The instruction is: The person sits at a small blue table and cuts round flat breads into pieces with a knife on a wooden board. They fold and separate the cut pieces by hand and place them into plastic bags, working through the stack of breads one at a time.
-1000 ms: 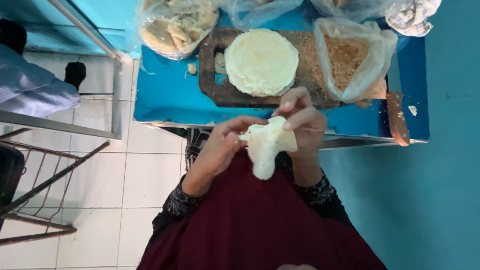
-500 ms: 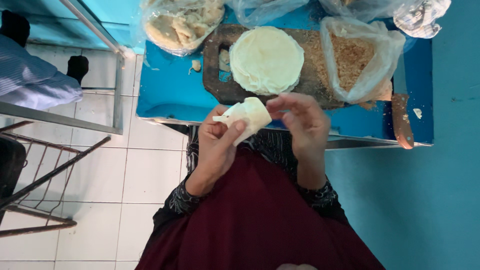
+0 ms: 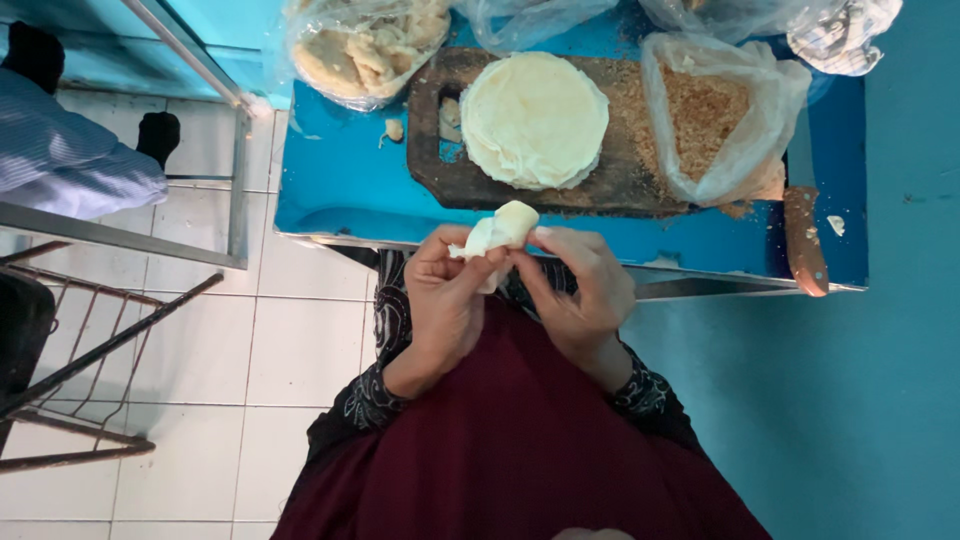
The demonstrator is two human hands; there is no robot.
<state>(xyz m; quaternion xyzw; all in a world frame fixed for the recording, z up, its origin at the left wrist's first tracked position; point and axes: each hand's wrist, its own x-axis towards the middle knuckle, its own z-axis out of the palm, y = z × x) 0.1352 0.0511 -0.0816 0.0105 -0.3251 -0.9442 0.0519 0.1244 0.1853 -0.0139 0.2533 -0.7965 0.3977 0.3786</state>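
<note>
Sitting at a blue table (image 3: 340, 190), maroon apron (image 3: 520, 450) filling the lower frame. Lying on the table: a dark board (image 3: 440, 170) carrying a round stack of wrappers (image 3: 533, 120), crumbs scattered beside it. Resting against the board's right end, an open bag of crumbs (image 3: 715, 115); sitting at the table's far left, a bag of filling (image 3: 365, 40). Lying near the right edge, a knife (image 3: 805, 235). Gripping a folded roll (image 3: 497, 232) just above the table's near edge: left hand (image 3: 445, 300) closing around its lower end, right hand (image 3: 580, 290) pinching its side with the fingertips.
</note>
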